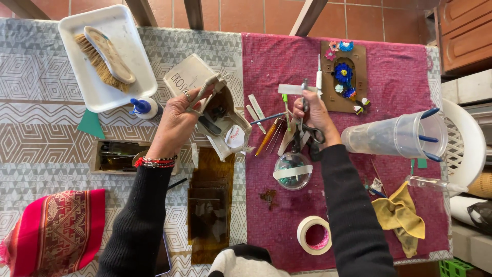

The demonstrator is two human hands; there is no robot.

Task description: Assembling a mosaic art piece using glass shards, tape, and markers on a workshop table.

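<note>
1. A small cream pouch was held up in the left hand.
2. Black-handled scissors were gripped in the right hand.
3. Both were raised over a table spread with patterned grey and magenta cloth.
4. Terracotta floor tiles were seen beyond.

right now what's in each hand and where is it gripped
Left hand grips a small bag by its top edge; right hand pinches a thin tool near its lower end.
</note>
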